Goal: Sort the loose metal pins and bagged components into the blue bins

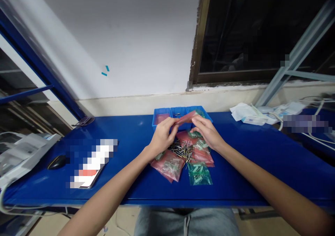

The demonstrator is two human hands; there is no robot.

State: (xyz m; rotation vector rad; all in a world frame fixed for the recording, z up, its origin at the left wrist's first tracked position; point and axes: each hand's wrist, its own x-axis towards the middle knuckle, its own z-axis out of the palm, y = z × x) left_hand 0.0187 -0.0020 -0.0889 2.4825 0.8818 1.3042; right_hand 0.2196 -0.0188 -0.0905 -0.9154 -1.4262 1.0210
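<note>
Pinching a pink bag [186,118] over loose metal pins [184,150], the left hand [161,135] and right hand [208,132] clamp opposite ends; a slackened grip could drop it.

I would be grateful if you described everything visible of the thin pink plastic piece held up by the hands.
The thin pink plastic piece looks flat, flexible and slightly see-through, perhaps a bag. It slants upward to the right, raised above the heap of slim metal pins. The left hand pinches its left end; fingertips of the right hand meet its right end. Any opening or contents cannot be made out.
</note>
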